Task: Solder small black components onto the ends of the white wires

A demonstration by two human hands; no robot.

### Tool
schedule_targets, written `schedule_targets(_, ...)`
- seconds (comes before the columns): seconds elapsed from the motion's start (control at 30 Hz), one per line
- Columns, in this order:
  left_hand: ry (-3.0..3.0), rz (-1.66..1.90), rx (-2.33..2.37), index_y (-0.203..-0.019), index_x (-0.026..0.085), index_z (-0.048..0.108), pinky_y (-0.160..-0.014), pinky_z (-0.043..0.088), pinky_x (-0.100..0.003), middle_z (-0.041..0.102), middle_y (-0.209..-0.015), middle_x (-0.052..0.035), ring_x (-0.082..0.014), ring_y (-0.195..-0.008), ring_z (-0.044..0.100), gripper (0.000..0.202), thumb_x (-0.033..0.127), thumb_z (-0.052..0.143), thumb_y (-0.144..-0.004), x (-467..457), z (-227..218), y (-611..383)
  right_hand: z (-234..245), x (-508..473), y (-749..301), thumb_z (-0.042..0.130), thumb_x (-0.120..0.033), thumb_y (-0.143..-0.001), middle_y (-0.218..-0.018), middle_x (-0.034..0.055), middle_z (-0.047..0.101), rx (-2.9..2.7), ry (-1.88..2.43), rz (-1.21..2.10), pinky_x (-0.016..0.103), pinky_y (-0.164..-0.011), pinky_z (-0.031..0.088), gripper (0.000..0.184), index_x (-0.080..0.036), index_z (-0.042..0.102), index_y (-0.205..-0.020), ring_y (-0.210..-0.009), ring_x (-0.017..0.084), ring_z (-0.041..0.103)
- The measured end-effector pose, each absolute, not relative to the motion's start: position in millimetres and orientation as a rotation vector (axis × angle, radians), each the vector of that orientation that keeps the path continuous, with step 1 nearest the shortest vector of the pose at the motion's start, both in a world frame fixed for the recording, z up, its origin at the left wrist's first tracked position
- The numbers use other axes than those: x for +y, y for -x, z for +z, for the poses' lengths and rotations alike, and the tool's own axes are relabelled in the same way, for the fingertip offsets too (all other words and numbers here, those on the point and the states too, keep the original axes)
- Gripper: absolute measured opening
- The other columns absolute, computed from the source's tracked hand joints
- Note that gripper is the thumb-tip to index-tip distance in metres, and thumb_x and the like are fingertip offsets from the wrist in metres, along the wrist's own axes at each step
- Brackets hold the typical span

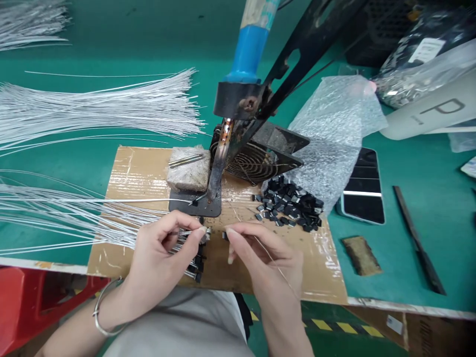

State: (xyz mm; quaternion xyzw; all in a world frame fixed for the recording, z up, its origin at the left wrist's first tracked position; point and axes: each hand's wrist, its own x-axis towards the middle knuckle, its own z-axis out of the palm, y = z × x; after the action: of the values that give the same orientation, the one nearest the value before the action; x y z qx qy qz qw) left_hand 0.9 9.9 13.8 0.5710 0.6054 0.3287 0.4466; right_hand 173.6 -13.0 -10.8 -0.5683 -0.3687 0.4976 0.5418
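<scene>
My left hand point(163, 253) is closed around a bundle of thin white wires point(74, 213) whose ends carry small black parts; thumb and forefinger pinch one wire end. My right hand point(260, 253) pinches a small black part point(224, 235) near the left fingertips, and a thin solder wire point(277, 267) runs back across that hand. Both hands rest over a taped cardboard sheet point(141, 168). Just beyond them a soldering iron point(219, 158) with a blue handle hangs tip-down in a black stand over a small metal plate point(193, 206).
A pile of black parts point(290, 203) lies right of the iron, beside bubble wrap point(334, 129) and a small fan point(256, 158). A sponge block point(188, 171), a phone point(362, 188), a black strip point(418, 243), more wire bundles point(96, 106) and a red stool point(33, 302) surround the green bench.
</scene>
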Motion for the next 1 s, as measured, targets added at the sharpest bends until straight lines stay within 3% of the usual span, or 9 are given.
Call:
schedule_targets(0.2,-1.366,0.824,1.416,-0.080,0.021,0.071,-0.050,0.042,-0.022,0.078,-0.082,-0.0048,-0.0154,-0.068,0.068,0.010,0.022,0.067,-0.089,14,17,0,-8,-12,-161,0.082,-0.022,-0.084,-0.070,-0.0026,0.072,-0.679,1.327,1.267,0.017,-0.047,0.054,0.006,-0.026,0.084,-0.081,-0.049,0.007,0.059)
schedule_targets(1.0,-1.281,0.893,1.314,-0.074,0.018,0.070,-0.067,0.057,-0.015,0.077,-0.079,-0.0015,-0.0109,-0.074,0.073,0.014,0.009,0.068,-0.084,18,26,-4,-17,-13,-154,0.083,-0.029,-0.085,-0.064,-0.0014,0.072,-0.802,1.338,1.229,0.016,-0.039,0.051,0.006,-0.025,0.084,-0.081,-0.043,0.008,0.055)
